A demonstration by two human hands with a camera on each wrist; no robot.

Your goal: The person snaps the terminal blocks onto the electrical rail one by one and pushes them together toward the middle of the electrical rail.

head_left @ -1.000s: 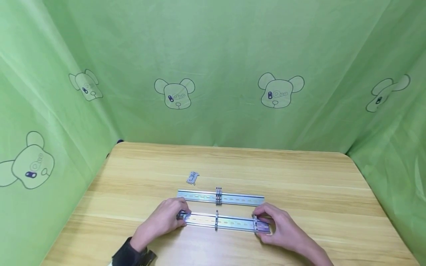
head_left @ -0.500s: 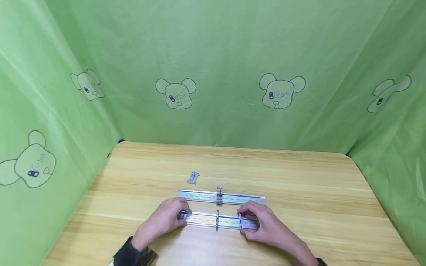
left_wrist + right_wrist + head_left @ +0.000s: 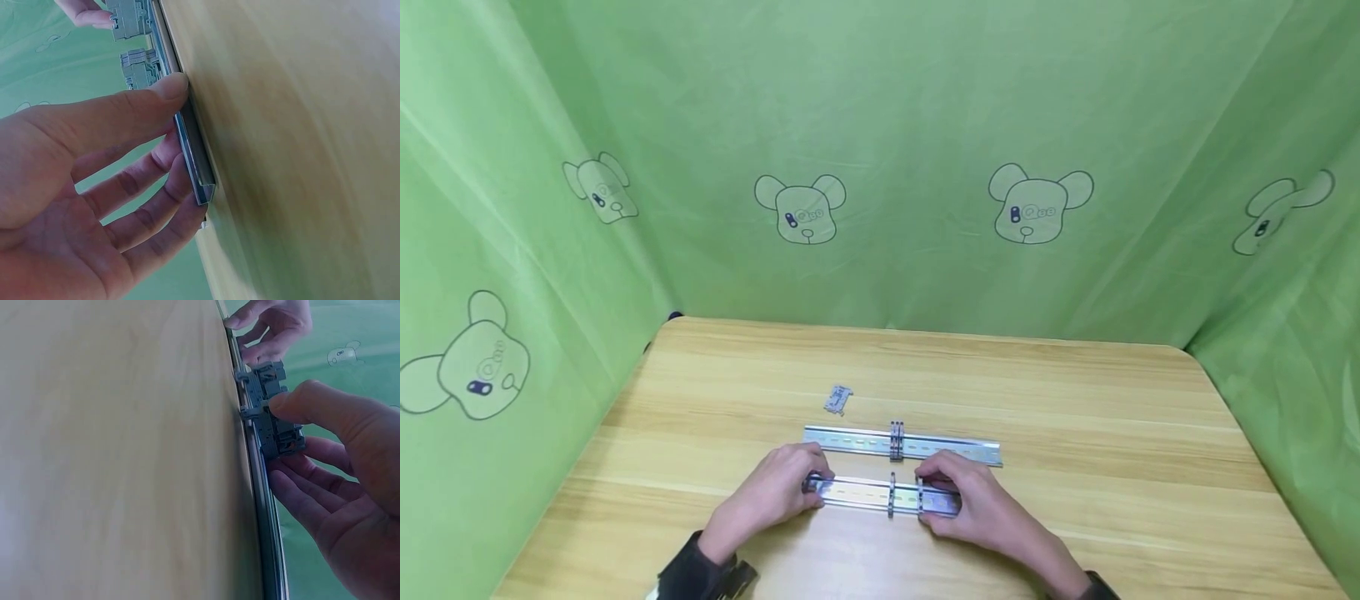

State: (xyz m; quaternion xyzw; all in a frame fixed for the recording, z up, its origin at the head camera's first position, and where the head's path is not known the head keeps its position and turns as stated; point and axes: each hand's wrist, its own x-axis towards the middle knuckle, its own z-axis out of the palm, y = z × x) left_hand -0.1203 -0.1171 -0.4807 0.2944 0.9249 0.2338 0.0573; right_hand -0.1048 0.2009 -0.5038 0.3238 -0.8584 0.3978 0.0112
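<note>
The near metal DIN rail (image 3: 857,493) lies lengthwise on the table. At its left end my left hand (image 3: 778,490) grips it; in the left wrist view the thumb lies on one edge of the rail (image 3: 195,150) and the fingers curl along the other. One thin grey terminal block (image 3: 891,495) sits across the rail near mid-length. Slightly right of it, my right hand (image 3: 977,504) pinches a second terminal block (image 3: 281,431), also on the rail, between thumb and fingers. A narrow gap separates the two blocks in the head view.
Behind lies another DIN rail (image 3: 850,440), parallel, with a small cluster of terminal blocks (image 3: 897,442) near its middle. A loose grey terminal block (image 3: 838,399) lies flat farther back. Green curtains (image 3: 910,275) surround the wooden table (image 3: 1075,400).
My right hand has moved left along the near rail with its terminal block, from near the right end to close beside the middle block. The left hand keeps its grip on the left end.
</note>
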